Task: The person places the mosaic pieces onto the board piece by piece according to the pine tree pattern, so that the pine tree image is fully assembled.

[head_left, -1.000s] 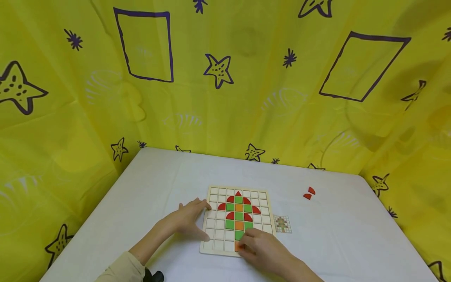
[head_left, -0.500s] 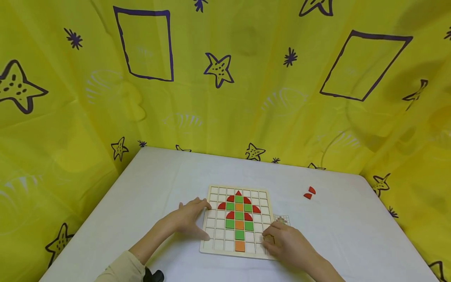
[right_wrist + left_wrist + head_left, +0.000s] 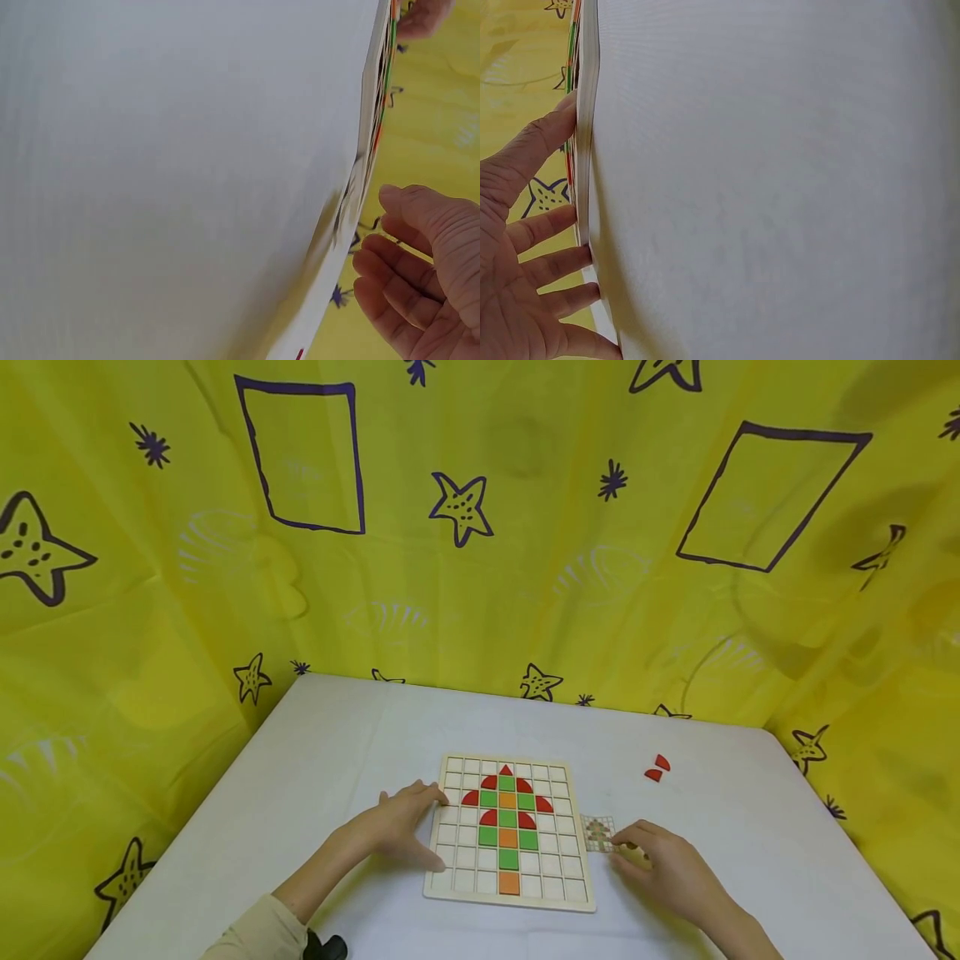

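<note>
A wooden grid board [image 3: 551, 865] lies on the table, bearing a tree-like figure of green, orange and red pieces. At its bottom row sits an orange square [image 3: 509, 883]. My left hand [image 3: 401, 827] rests along the board's left edge, thumb and fingers spread apart. Beside the board's right edge lies a small pattern card [image 3: 597, 833] with a similar figure printed on it. My right hand [image 3: 667, 864] is at the card's right edge, its fingertips touching or almost touching it. In the right wrist view its fingers [image 3: 401, 281] are loosely bent, with nothing visible between them and the thumb.
Two loose red quarter-circle pieces, an upper one [image 3: 663, 762] and a lower one [image 3: 654, 774], lie farther back to the right on the white table [image 3: 360, 727]. A yellow patterned curtain [image 3: 480, 585] encloses the table. A black object [image 3: 326, 947] shows near the left sleeve.
My right hand has left the orange square on the board's bottom row and moved right, past the board's edge to the card. The left hand stays in place.
</note>
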The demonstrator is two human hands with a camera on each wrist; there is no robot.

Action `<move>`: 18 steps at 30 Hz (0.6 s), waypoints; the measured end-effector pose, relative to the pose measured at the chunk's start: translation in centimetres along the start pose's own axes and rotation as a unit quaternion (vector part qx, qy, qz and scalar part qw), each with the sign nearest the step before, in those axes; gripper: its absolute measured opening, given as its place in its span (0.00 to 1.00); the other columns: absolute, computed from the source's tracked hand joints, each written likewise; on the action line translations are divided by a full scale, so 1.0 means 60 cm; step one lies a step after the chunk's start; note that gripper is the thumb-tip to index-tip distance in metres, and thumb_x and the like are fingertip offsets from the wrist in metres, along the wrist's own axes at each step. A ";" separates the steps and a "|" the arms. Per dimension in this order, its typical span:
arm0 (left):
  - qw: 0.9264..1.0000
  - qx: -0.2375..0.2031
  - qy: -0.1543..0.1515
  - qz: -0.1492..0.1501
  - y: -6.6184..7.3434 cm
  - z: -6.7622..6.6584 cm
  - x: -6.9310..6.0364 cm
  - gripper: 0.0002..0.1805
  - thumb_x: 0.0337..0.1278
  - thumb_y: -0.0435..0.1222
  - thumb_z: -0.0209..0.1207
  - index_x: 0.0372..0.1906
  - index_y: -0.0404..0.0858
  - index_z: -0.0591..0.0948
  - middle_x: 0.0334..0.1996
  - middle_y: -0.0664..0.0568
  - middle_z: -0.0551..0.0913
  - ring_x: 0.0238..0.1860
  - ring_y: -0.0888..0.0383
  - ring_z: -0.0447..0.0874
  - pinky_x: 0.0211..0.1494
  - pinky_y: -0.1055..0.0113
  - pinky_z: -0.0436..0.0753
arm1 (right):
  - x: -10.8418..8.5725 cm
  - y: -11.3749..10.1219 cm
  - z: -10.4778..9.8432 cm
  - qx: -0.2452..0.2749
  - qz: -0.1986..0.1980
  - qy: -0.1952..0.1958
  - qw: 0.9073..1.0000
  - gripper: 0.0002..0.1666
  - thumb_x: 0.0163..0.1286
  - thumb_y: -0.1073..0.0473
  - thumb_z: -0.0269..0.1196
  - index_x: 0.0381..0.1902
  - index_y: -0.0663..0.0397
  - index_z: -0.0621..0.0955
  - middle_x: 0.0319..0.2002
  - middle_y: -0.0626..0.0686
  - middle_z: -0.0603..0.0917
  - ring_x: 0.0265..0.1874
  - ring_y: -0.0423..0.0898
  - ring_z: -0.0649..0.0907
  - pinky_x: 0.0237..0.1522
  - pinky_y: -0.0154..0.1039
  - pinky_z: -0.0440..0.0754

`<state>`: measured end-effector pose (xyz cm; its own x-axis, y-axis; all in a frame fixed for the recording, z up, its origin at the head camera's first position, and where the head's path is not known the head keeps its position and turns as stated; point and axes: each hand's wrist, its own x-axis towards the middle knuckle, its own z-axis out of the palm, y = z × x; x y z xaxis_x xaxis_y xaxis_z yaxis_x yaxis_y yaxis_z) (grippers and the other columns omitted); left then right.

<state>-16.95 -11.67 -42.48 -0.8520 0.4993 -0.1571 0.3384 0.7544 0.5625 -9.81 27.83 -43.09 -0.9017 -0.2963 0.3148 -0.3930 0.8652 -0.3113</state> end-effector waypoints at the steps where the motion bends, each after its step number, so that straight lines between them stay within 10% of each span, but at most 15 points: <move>1: 1.000 0.000 0.000 0.000 0.000 0.000 0.000 0.41 0.36 0.49 0.82 0.59 0.46 0.75 0.72 0.38 0.71 0.77 0.37 0.60 0.66 0.19 0.53 | -0.001 0.005 -0.003 -0.001 0.009 -0.001 1.000 0.11 0.58 0.60 0.77 0.37 0.43 0.87 0.36 0.35 0.84 0.34 0.37 0.82 0.35 0.38 0.83; 18: 1.000 0.005 0.001 0.004 -0.001 -0.001 0.003 0.41 0.36 0.50 0.82 0.59 0.46 0.75 0.66 0.41 0.75 0.71 0.39 0.69 0.64 0.18 0.54 | 0.023 0.091 -0.023 -0.003 0.065 -0.032 0.997 0.14 0.61 0.62 0.74 0.44 0.59 0.86 0.39 0.51 0.87 0.37 0.52 0.85 0.41 0.54 0.84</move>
<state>-17.11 -11.63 -42.50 -0.8501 0.5041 -0.1522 0.3483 0.7550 0.5556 -12.97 32.69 -43.13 -0.9548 -0.2058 0.2146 -0.2707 0.9004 -0.3405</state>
